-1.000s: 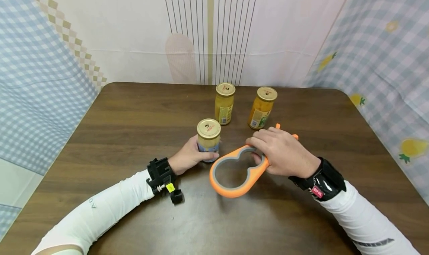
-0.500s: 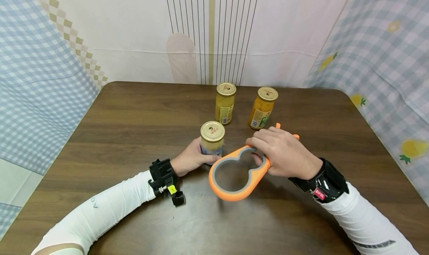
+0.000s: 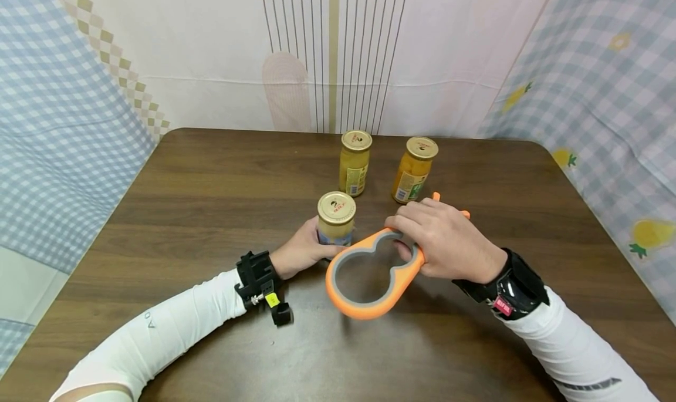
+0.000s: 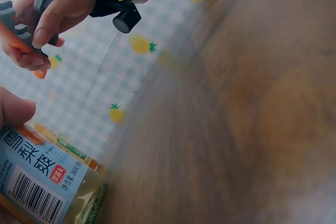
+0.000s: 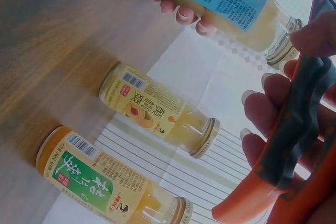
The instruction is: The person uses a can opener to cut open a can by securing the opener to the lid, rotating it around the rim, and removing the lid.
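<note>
Blue-labelled gold-lidded glass jar (image 3: 336, 213): 1, left hand (image 3: 302, 252) clamped round it
Yellow-labelled glass jars (image 3: 355, 164) (image 3: 413, 172): 2, standing behind, brown wooden table (image 3: 185, 214)
Orange-and-grey looped plastic tool (image 3: 405, 277): 1, near front jar, right hand (image 3: 442, 237) clamped on

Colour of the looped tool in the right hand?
Orange outside, grey inside; the tool shows best in the head view.

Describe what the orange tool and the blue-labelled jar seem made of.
Orange tool: probably plastic, smooth and evenly coloured; its matte grey parts may be rubber. Blue-labelled jar: likely glass, glossy and clear enough to show pale contents.
</note>
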Demonstrator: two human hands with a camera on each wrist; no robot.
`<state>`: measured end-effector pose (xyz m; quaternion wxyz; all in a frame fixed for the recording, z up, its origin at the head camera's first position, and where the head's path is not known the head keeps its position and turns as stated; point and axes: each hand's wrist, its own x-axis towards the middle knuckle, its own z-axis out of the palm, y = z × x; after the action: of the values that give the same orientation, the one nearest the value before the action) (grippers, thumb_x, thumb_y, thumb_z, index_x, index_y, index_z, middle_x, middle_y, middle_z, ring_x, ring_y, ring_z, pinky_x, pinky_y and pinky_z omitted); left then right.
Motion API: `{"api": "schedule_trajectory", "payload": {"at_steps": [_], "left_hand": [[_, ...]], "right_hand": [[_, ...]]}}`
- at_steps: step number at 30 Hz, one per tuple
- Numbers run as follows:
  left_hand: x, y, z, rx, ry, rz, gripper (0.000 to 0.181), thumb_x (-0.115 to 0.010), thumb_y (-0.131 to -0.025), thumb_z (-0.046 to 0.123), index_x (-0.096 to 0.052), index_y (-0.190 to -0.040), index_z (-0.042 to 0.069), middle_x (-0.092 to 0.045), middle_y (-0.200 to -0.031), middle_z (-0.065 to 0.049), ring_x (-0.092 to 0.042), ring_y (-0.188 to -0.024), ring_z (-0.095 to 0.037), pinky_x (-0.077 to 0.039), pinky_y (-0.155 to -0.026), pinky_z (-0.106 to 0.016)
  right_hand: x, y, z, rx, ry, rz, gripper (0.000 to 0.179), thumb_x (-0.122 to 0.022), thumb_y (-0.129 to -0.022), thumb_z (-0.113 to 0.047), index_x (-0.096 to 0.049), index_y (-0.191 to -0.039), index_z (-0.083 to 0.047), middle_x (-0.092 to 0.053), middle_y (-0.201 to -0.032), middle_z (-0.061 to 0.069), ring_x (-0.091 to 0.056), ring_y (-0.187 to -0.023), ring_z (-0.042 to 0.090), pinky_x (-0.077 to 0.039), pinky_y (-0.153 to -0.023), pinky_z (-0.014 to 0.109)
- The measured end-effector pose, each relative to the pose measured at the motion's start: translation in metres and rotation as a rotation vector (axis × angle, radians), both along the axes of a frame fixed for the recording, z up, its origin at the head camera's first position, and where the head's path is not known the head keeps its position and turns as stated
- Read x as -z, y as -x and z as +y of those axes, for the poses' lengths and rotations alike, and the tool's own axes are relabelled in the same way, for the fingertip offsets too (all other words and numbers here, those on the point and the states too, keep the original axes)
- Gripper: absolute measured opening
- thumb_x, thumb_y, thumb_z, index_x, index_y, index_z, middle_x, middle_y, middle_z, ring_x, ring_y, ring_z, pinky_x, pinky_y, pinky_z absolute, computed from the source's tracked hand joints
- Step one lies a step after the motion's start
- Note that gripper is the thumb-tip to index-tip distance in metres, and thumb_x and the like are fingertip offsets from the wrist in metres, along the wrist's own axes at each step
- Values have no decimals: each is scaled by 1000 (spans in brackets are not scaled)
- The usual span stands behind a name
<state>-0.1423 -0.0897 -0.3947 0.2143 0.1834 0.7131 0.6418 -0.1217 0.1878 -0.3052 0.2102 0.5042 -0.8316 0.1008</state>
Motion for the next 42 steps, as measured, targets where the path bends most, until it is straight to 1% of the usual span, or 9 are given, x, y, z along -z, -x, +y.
{"api": "schedule_trajectory", "payload": {"at_steps": [5,11,18,23,27,30,32,35,42], "left_hand": [[-1,-1,1,-6,20,17,53,-72,-90,3,-51,-139,2,-62,-133,-19,-60,-119,-21,-47,-107,-41],[-2,-2,4,9,9,30,56,-76,-89,5,-53,-140,3,-63,-134,-14,-59,-122,-20,-46,-108,-41],[0,-3,6,12,-18,35,52,-80,-86,10,-58,-132,9,-67,-121,-7,-61,-108,-16,-49,-100,-34],[0,-4,7,8,-15,48,50,-81,-85,11,-60,-130,11,-67,-117,-3,-60,-106,-15,-48,-97,-32],[1,-5,7,18,-6,69,53,-80,-85,10,-59,-133,15,-66,-123,-2,-58,-111,-16,-47,-101,-35],[3,-5,8,22,21,88,59,-81,-86,13,-57,-138,22,-64,-131,1,-58,-119,-15,-47,-106,-37],[4,-5,9,25,31,97,61,-82,-85,15,-56,-139,26,-62,-135,0,-58,-122,-16,-46,-108,-39],[5,-5,11,26,37,107,61,-83,-84,17,-56,-138,27,-62,-135,-4,-58,-119,-17,-47,-106,-40],[5,-7,15,60,-109,80,62,-81,-84,8,-55,-139,19,-59,-136,-16,-56,-116,-19,-45,-106,-37]], "right_hand": [[-2,2,-1,-1,13,7,22,-71,-82,-13,-64,-102,-10,-63,-90,-1,-58,-80,15,-48,-71,32],[-4,4,-3,-4,32,4,21,-71,-83,-14,-65,-102,-10,-64,-90,-1,-58,-81,15,-48,-71,32],[-5,6,-6,2,43,-13,21,-71,-84,-15,-65,-104,-10,-63,-89,-2,-55,-77,15,-46,-70,32],[-7,8,-8,16,53,-1,21,-69,-84,-15,-65,-103,-10,-62,-89,-1,-54,-76,16,-47,-69,32],[-8,9,-10,32,75,12,20,-66,-85,-15,-65,-104,-9,-62,-88,-1,-55,-75,17,-47,-68,33],[-8,11,-12,46,96,24,20,-64,-86,-16,-65,-105,-9,-61,-87,-1,-54,-74,16,-47,-67,33],[-9,12,-14,55,110,30,21,-63,-86,-16,-64,-106,-8,-59,-86,-1,-54,-74,16,-47,-67,34],[-9,13,-15,64,128,34,22,-62,-86,-15,-64,-107,-8,-58,-86,-1,-53,-75,16,-45,-67,34],[-9,16,-20,65,137,20,22,-60,-86,-13,-64,-107,-8,-59,-87,-1,-54,-78,17,-46,-72,36]]}}
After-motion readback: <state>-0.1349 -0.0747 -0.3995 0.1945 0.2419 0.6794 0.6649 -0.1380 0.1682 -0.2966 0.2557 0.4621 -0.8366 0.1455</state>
